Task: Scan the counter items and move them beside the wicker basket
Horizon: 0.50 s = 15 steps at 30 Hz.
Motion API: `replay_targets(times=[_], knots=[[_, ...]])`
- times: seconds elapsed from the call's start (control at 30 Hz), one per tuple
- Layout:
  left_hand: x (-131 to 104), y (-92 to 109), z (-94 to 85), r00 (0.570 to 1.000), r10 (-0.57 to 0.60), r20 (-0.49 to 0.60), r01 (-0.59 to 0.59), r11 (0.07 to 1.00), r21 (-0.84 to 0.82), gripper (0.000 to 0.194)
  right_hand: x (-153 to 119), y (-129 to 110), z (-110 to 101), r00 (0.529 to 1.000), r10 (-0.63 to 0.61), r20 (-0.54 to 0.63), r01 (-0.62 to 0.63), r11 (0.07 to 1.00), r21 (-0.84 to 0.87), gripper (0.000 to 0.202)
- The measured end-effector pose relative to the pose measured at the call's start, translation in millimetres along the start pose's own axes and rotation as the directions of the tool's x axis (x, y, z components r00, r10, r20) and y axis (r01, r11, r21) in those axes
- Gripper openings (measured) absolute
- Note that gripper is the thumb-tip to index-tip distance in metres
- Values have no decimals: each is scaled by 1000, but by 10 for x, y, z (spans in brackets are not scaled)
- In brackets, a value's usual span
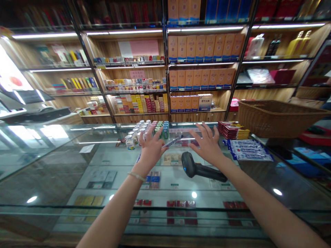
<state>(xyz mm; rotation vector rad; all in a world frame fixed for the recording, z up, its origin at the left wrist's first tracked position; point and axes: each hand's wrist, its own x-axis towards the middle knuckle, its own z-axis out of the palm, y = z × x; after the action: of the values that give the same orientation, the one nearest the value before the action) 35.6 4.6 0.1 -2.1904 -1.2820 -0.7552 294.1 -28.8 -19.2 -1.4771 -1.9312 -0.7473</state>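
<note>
Over the glass counter (103, 155), my left hand (151, 150) is spread, beside a group of white-lidded jars (130, 141). A thin purple-and-white packet (173, 140) extends from near my left thumb toward the right; whether the hand touches it cannot be made out. My right hand (208, 144) is spread too, with nothing in it, above and behind a black barcode scanner (190, 164). Green packs (158, 126) and blue packs (166, 131) stand just behind my left fingers, partly hidden.
Red packets (230, 130) are stacked right of my right hand, with a blue-and-white multipack (249, 150) in front. A wicker basket (274, 119) sits at the right. Shelves with orange boxes (200, 48) rise behind. Boxed goods lie under the glass.
</note>
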Motion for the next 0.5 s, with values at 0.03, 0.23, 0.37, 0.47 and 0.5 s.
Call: replay_targets(times=[0.03, 0.23, 0.37, 0.47, 0.5], knots=[[27, 34, -7, 999, 33, -15, -33, 999, -5, 16, 31, -2, -17, 1000, -11, 3, 11, 1000, 2, 52], [255, 255, -73, 985, 165, -59, -166, 986, -13, 14, 214, 20, -111, 999, -43, 16, 43, 998, 37, 39], [425, 407, -50, 975, 207, -81, -210, 977, -26, 11, 255, 75, -117, 999, -40, -11, 40, 996, 74, 23], [514, 522, 7, 968, 230, -102, -236, 971, -49, 11, 242, 129, -87, 1000, -15, -20, 17, 996, 86, 11], [529, 555, 33, 967, 229, -109, -236, 970, -55, 11, 232, 146, -72, 1000, -3, -21, 4, 996, 89, 9]])
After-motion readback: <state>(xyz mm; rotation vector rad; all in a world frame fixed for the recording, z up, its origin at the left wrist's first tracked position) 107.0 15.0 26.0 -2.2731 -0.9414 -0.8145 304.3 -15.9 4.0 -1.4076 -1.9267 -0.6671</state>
